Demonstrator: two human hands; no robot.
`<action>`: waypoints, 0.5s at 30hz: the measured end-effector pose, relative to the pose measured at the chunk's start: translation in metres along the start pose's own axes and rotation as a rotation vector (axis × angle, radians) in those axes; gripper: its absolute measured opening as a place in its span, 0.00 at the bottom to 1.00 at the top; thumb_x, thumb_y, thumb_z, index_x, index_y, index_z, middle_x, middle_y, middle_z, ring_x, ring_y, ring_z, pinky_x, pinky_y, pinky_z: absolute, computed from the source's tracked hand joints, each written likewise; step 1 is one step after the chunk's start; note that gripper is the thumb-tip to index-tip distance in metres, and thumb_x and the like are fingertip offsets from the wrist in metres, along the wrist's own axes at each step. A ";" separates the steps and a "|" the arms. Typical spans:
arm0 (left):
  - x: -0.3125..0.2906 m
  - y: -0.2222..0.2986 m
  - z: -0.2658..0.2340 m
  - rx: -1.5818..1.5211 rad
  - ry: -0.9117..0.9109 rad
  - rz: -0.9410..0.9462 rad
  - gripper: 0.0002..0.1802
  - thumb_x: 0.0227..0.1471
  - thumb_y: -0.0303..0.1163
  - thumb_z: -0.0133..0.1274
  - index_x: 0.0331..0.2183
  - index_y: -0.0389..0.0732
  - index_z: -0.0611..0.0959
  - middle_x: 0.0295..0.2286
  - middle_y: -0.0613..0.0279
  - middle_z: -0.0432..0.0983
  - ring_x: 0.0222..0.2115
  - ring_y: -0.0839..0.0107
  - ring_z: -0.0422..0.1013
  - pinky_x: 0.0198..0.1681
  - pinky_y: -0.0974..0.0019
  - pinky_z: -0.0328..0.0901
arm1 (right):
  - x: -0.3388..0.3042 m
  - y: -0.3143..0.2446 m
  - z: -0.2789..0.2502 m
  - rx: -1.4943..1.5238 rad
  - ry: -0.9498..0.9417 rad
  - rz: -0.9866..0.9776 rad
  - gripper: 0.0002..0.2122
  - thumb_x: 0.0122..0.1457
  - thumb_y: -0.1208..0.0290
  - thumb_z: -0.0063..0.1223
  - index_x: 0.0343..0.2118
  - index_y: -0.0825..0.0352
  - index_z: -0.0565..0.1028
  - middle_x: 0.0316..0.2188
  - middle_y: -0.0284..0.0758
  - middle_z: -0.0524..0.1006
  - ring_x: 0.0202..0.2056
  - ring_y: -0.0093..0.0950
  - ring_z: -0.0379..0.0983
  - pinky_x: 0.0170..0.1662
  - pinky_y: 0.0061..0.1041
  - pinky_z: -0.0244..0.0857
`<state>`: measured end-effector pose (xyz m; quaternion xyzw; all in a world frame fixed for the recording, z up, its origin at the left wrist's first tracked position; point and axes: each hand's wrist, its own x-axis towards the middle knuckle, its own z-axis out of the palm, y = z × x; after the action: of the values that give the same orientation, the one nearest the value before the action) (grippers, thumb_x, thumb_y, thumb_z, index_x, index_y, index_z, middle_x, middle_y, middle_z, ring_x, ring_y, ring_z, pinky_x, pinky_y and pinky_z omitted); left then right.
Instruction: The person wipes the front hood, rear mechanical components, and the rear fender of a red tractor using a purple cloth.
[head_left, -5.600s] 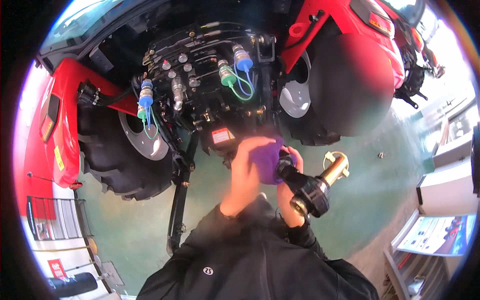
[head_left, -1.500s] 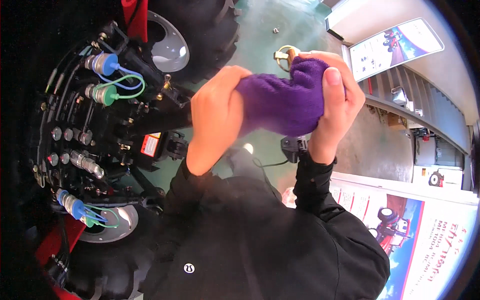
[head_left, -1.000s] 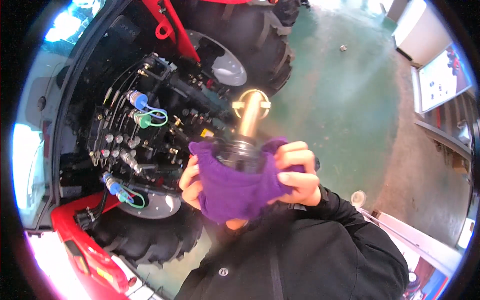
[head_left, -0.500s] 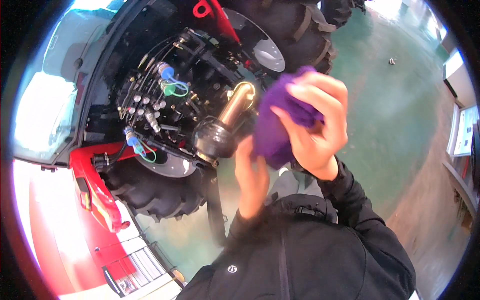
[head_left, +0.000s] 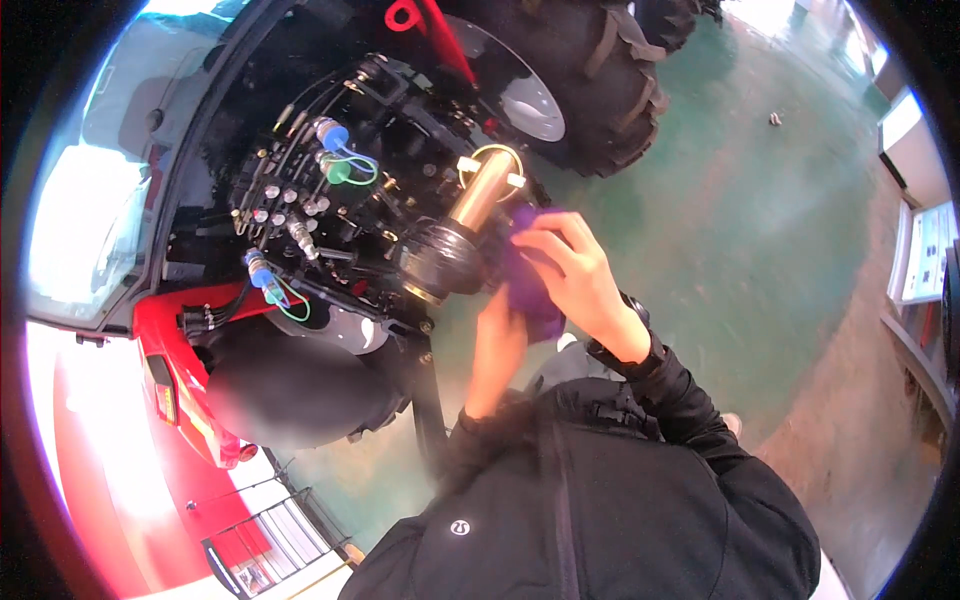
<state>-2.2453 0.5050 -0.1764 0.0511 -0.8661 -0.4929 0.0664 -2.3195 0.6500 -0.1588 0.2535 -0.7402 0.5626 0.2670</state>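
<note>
A crumpled purple cloth is between my two hands, beside a black rounded part with a gold-coloured pin at the tractor's rear. My right hand grips the cloth from the right, with its fingers bent over the top. My left hand is closed at the cloth's lower left, its fingertips partly hidden. A pale yellow ring loops around the pin's far end. The black part is just left of the cloth; whether they touch, I cannot tell.
Hydraulic couplers with blue caps and green caps stand left of the pin. Large black tyres flank the tractor's rear. A red fender is at the left. Green floor stretches to the right.
Both hands and the purple cloth have moved lower, the right hand also leftward, close to the black part. The gold-coloured pin and its ring show more fully now.
</note>
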 end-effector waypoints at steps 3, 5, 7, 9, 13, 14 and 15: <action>-0.008 0.009 -0.013 0.309 -0.400 -0.023 0.14 0.52 0.19 0.44 0.42 0.32 0.75 0.36 0.39 0.74 0.39 0.46 0.73 0.44 0.57 0.66 | -0.062 0.025 -0.020 -0.061 -0.017 0.325 0.10 0.50 0.81 0.58 0.37 0.66 0.77 0.37 0.39 0.74 0.40 0.38 0.73 0.44 0.31 0.69; -0.012 -0.027 -0.018 0.161 -0.498 0.011 0.12 0.54 0.20 0.44 0.41 0.34 0.75 0.33 0.42 0.75 0.36 0.50 0.74 0.42 0.59 0.66 | -0.087 0.024 -0.049 -0.061 0.045 0.504 0.10 0.52 0.81 0.58 0.38 0.66 0.77 0.37 0.39 0.75 0.39 0.35 0.74 0.43 0.28 0.69; -0.009 -0.019 -0.014 0.018 -0.681 -0.032 0.10 0.58 0.23 0.43 0.42 0.37 0.72 0.30 0.47 0.74 0.34 0.59 0.74 0.41 0.62 0.66 | -0.097 0.016 -0.081 -0.104 0.161 0.613 0.09 0.54 0.82 0.56 0.39 0.67 0.77 0.38 0.38 0.76 0.40 0.30 0.74 0.43 0.24 0.68; -0.015 -0.017 0.006 -0.115 -0.813 0.036 0.11 0.57 0.23 0.43 0.44 0.38 0.71 0.32 0.45 0.74 0.36 0.53 0.73 0.42 0.61 0.65 | -0.102 0.005 -0.097 -0.254 0.270 0.578 0.09 0.54 0.82 0.55 0.38 0.68 0.77 0.37 0.38 0.76 0.40 0.30 0.74 0.44 0.25 0.68; 0.003 -0.030 0.036 -0.075 -0.912 0.103 0.12 0.58 0.26 0.41 0.45 0.37 0.69 0.35 0.38 0.73 0.39 0.39 0.69 0.41 0.54 0.65 | -0.089 0.018 -0.086 -0.431 0.185 0.486 0.17 0.55 0.73 0.57 0.48 0.69 0.72 0.47 0.44 0.71 0.49 0.39 0.68 0.53 0.32 0.62; 0.006 -0.039 0.036 -0.077 -0.867 0.071 0.13 0.58 0.28 0.40 0.45 0.37 0.69 0.35 0.37 0.73 0.39 0.38 0.69 0.41 0.53 0.65 | -0.090 0.030 -0.079 -0.440 0.029 0.487 0.21 0.55 0.68 0.58 0.51 0.70 0.69 0.50 0.48 0.68 0.52 0.43 0.66 0.56 0.34 0.60; 0.016 -0.038 0.033 0.103 -0.922 -0.063 0.15 0.60 0.36 0.42 0.45 0.38 0.69 0.35 0.35 0.73 0.40 0.39 0.70 0.42 0.52 0.64 | -0.102 0.050 -0.069 -0.446 -0.130 0.485 0.26 0.55 0.62 0.58 0.54 0.71 0.66 0.53 0.51 0.65 0.54 0.46 0.63 0.58 0.37 0.58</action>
<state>-2.2662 0.5114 -0.2249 -0.1438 -0.8265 -0.4223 -0.3433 -2.2715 0.7367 -0.2471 0.0404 -0.8994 0.4165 0.1265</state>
